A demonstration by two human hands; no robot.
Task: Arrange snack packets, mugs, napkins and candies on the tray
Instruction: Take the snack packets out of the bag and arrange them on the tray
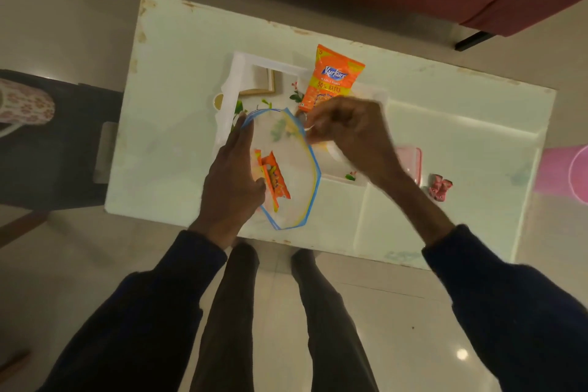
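Two hands working one clear zip bag over the tray, and the bag's contents could spill.

Risk first: the zip bag (286,169) hangs open above the white floral tray (237,73), and if its mouth tips, the small orange packets (274,180) inside could slide out onto the table (178,57) instead of the tray. Left hand (237,169) lies flat, fingers together and extended, pressed along the bag's left side. Right hand (346,130) is curled, fingertips pinched on the bag's blue rim; it is blurred, so I cannot tell how firm the grip is. An orange Kurkure packet (331,79) already lies on the tray's far side, and pink candies (440,189) wait on the table, well apart to the right.
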